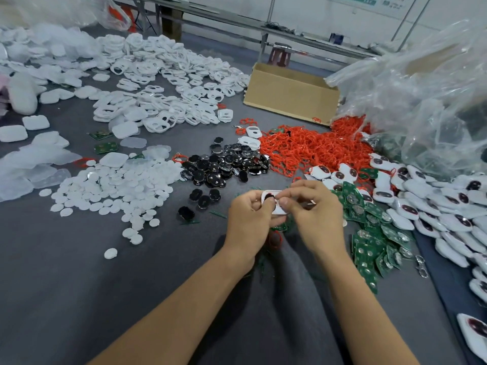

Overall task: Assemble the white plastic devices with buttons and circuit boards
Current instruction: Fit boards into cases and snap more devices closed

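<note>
My left hand (247, 219) and my right hand (313, 214) both grip one white plastic shell (274, 204) just above the grey table. A black button (269, 197) sits in the shell's left opening, under my left thumb. My right thumb and fingers pinch the shell's right side. A green circuit board (280, 227) shows partly beneath my hands. Black buttons (224, 167) lie heaped just beyond my hands. Green circuit boards (374, 241) are piled to the right. Assembled white devices (427, 206) with dark buttons spread along the right edge.
White round discs (116, 191) cover the table to the left. Empty white shells (168, 83) are heaped at the back. Red cord loops (311, 148) lie beyond the buttons. A cardboard box (290, 93) and a clear plastic bag (427, 101) stand at the back right.
</note>
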### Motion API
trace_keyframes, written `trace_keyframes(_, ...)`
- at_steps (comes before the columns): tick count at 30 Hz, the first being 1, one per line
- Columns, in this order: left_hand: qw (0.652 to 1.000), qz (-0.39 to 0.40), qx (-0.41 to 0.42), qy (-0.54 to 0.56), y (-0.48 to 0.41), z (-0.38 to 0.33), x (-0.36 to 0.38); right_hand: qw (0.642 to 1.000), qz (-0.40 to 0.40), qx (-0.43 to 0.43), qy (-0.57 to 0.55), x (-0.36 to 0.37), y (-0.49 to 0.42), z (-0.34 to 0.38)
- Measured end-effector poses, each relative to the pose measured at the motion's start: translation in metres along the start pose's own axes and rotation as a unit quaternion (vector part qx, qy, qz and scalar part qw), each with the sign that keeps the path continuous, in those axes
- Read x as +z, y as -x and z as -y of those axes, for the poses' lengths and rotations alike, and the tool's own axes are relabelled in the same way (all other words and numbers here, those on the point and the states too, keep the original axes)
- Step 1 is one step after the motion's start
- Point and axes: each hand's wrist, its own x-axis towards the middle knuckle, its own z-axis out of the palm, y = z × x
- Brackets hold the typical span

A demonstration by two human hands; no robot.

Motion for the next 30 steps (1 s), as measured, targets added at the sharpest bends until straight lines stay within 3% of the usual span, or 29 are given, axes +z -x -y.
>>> trace_keyframes(12, 1.000, 0.005, -0.003, 0.006, 0.001, 0.001, 0.000, 0.977, -0.064, 0.116, -0.165, 0.013, 0.006, -0.005)
trace_keyframes(24, 1.000, 0.002, -0.010, -0.030, 0.004, 0.000, 0.001, 0.989, -0.119, 0.082, -0.043, 0.026, 0.015, -0.004)
trace_keyframes(30, 1.000, 0.008, -0.011, 0.008, 0.005, -0.003, -0.001, 0.987, -0.117, 0.077, -0.080, 0.027, 0.014, -0.005)
